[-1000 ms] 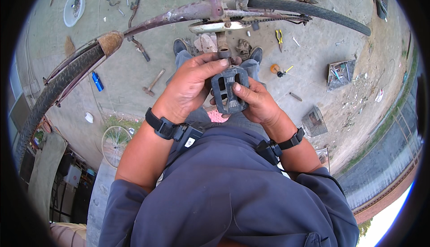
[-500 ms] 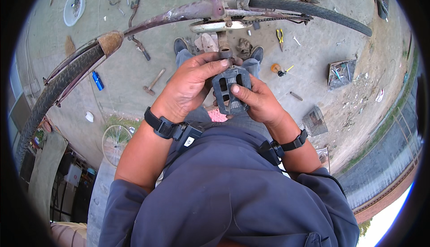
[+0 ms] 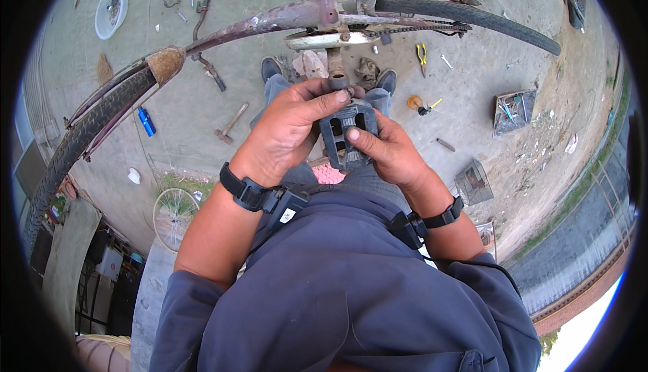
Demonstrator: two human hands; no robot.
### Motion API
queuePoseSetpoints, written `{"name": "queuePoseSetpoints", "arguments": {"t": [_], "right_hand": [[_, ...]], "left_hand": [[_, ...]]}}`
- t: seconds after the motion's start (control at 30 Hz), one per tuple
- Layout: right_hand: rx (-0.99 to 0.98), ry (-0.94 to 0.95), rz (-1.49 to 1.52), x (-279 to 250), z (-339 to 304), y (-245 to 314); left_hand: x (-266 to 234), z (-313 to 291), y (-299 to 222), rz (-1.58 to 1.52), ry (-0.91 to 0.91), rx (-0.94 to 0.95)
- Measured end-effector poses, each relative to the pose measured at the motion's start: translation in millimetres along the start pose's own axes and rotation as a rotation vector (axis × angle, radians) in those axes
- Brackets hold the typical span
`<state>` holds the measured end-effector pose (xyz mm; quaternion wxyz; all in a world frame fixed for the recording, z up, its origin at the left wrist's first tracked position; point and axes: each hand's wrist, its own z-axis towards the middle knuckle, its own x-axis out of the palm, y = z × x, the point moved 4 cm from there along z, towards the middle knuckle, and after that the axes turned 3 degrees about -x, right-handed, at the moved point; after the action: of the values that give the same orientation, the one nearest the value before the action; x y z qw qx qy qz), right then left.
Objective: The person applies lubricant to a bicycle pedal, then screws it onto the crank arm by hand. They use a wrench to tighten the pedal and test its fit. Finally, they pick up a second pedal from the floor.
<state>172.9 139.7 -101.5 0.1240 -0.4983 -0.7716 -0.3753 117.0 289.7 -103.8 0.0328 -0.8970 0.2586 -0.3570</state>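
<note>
A black plastic bicycle pedal sits at the end of a rusty crank arm of an old purple-brown bicycle frame. My left hand wraps the pedal's left side, its fingers reaching over the top end by the crank. My right hand holds the pedal's right side with the thumb pressed on its face. Both wrists wear black straps.
The bicycle's front tyre curves at left, the rear tyre at upper right. Scattered on the concrete: a hammer, yellow pliers, a blue bottle, a white bowl, a tool crate, a spare wheel.
Both hands have shifted slightly up with the pedal toward the crank. My right thumb has slid a little along the pedal's face.
</note>
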Motion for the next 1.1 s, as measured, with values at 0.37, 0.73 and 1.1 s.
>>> {"name": "queuePoseSetpoints", "arguments": {"t": [0.37, 0.73, 1.1], "right_hand": [[-0.009, 0.005, -0.01, -1, 2, -1], [0.001, 0.025, 0.034, 0, 3, -3], [0.006, 0.045, 0.225, 12, 8, -15]], "left_hand": [[-4, 1, 0, 0.018, 0.013, -0.002], [-2, -4, 0, -0.068, 0.012, -0.02], [1, -7, -9, 0.005, 0.022, -0.051]]}}
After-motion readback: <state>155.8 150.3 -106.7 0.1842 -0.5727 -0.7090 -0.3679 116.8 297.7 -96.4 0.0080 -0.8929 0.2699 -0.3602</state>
